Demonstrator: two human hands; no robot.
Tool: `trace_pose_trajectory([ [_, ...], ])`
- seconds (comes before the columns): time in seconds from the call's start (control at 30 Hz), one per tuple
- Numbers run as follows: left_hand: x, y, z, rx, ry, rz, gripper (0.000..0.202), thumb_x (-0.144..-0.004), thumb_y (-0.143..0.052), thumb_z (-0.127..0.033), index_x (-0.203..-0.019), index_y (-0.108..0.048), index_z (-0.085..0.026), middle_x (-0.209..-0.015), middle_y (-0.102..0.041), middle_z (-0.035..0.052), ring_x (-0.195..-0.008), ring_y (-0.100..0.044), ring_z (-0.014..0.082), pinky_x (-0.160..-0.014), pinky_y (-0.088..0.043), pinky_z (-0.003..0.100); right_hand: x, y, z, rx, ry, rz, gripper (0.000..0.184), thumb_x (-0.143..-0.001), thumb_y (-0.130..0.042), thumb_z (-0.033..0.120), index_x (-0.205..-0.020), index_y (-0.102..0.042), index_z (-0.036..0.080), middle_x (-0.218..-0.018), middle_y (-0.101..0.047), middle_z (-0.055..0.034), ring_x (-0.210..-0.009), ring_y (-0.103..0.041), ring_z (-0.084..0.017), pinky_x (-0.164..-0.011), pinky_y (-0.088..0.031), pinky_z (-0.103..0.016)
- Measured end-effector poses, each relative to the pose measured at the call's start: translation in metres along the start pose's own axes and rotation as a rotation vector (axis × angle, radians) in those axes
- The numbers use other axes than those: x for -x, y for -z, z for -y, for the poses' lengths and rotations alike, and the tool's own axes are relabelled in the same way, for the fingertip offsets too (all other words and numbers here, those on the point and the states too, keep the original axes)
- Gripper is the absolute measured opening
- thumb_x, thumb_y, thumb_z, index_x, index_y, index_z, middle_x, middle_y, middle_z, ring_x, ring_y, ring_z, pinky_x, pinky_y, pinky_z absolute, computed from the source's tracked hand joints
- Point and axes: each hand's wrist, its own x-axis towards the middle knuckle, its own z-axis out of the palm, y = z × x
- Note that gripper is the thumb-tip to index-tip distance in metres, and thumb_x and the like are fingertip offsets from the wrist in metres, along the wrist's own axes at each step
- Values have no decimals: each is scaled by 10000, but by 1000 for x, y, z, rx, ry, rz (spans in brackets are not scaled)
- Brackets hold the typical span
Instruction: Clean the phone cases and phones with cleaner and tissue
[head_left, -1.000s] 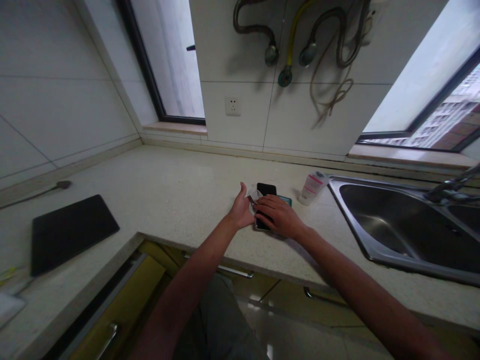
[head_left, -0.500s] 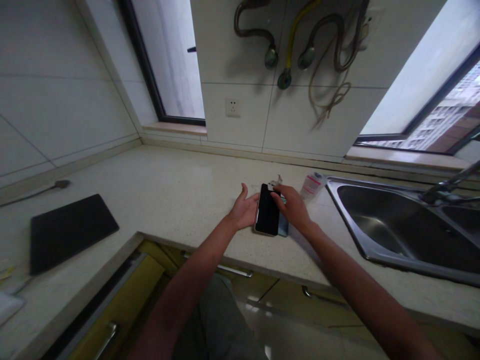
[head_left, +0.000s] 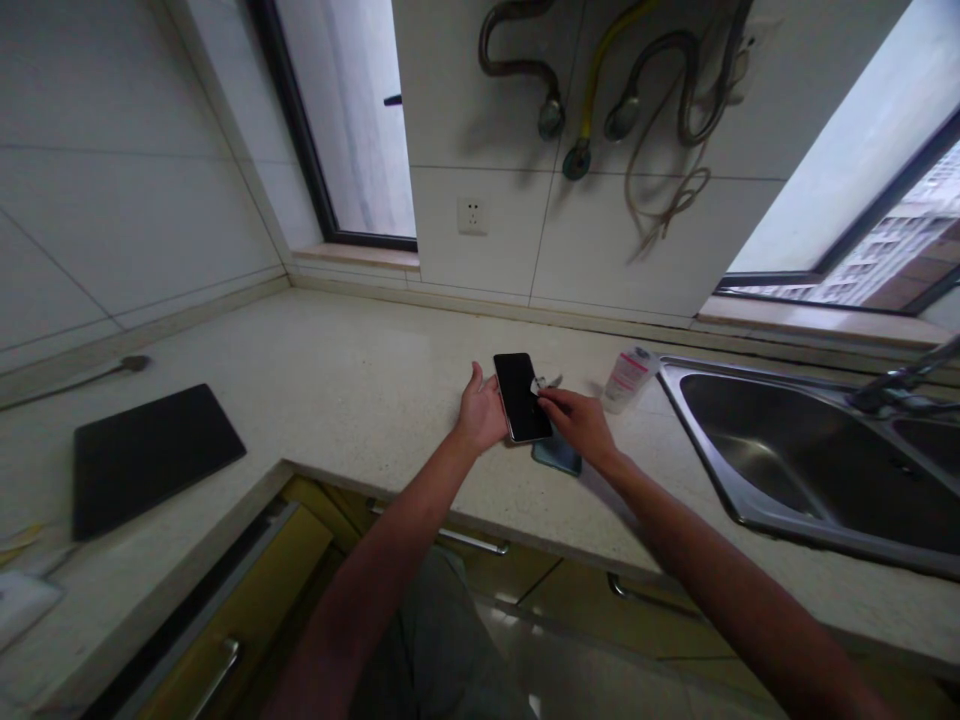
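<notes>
A black-screened smartphone (head_left: 519,395) lies tilted over the fingers of my left hand (head_left: 482,412). That hand is palm up, thumb spread away, its fingers hidden beneath the phone. At the phone's right edge, my right hand (head_left: 581,422) pinches a small whitish scrap (head_left: 537,386) against or just above the screen; its exact kind is unclear. Below the phone, on the counter, is a flat blue phone or phone case (head_left: 557,457), partly covered. Just right of my right hand stands a clear plastic cup (head_left: 627,380) with pink print.
The pale countertop (head_left: 360,390) runs under everything. A steel sink (head_left: 739,440) with a faucet (head_left: 892,388) is set in at the right. To the left lie a closed dark laptop (head_left: 157,455) and a cable plug (head_left: 135,363). Pipes (head_left: 551,115) hang on the wall.
The smartphone has shifted up and left with my left hand and turned, uncovering more of the blue item. My right hand has moved down slightly, with the whitish scrap at its fingertips.
</notes>
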Motion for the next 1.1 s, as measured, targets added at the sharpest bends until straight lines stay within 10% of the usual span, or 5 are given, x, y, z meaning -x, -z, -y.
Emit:
trace_pose_trajectory([
  [0.6, -2, 4, -8, 88, -157, -87, 446, -917, -454, -582, -900, -647, -179, -870, -713, 112, -1037, -665, 310, -960, -475, 507, 4, 7, 21, 150, 1, 63, 433, -880, -556, 518, -580, -552, 206, -517, -550, 10, -482, -474, -121, -481, -330, -254],
  [1.1, 2, -1, -6, 46, -132, -37, 511, -950, -352, -595, -857, -626, -174, -919, -717, 130, -1010, -679, 296, -922, -495, 450, 19, -4, 43, -235, 234, 339, 283, -915, -596, 433, -919, -754, 198, -846, -767, -57, -710, -701, -162, -678, -548, -267],
])
